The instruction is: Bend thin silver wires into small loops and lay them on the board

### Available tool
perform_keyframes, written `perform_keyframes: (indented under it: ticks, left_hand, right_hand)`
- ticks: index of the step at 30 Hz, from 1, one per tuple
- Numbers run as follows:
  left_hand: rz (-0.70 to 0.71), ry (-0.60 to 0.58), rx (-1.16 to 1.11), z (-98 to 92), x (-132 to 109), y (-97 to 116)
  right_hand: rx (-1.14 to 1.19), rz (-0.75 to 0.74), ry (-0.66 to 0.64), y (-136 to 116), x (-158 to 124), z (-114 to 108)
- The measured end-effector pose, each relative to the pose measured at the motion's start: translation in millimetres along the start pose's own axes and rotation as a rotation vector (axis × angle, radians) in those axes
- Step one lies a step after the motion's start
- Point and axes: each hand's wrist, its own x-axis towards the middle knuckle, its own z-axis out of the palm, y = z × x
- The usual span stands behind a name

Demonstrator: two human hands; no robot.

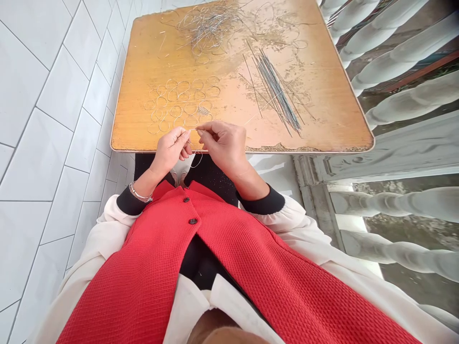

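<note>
Pinched fingers of my left hand (171, 152) and my right hand (225, 145) meet just above the table's near edge. Between the fingertips runs a thin wire (193, 129), and each hand grips it. A small curved part of wire dangles below the fingers; how it joins the held piece is too fine to tell. Beyond my hands, rows of thin wire rings (175, 111) lie on the table, with a little heap of tiny metal bits (203, 111) among them. To the right rests a bundle of straight dark wires (278, 91), several strewn loosely around it.
A tangled heap of silvery wire (211, 28) covers the far part of the wooden table (136, 71), whose near edge is worn. White tiled wall (60, 95) rises on the left. A white balustrade (405, 100) stands close on the right.
</note>
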Motion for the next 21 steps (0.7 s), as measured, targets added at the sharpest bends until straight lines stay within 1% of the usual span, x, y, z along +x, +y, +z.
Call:
perform_keyframes:
  ticks: [4,7,12,15,18,21]
  left_hand:
    - [-0.017,-0.009,-0.045,1.0,-0.7,2.0]
    - [-0.04,-0.024,-0.069,-1.9,-4.3,4.1]
    - [-0.119,-0.105,-0.032,-7.7,-12.2,4.4]
    - [-0.128,-0.115,-0.027,-7.9,-13.3,2.7]
    - [-0.096,-0.102,-0.029,-7.3,-12.6,1.7]
    - [-0.052,-0.065,-0.008,-7.0,-12.7,0.4]
  right_hand:
    - [-0.037,-0.009,0.049,-0.6,2.1,2.6]
    - [-0.046,-0.002,0.058,2.4,4.4,4.5]
    - [-0.017,0.022,0.065,5.2,7.6,2.3]
    - [0.078,0.082,0.039,2.4,9.2,0.1]
    - [0.256,0.181,-0.029,-2.5,11.1,-3.7]
    - [0.44,0.273,-0.088,-6.5,11.0,-8.3]
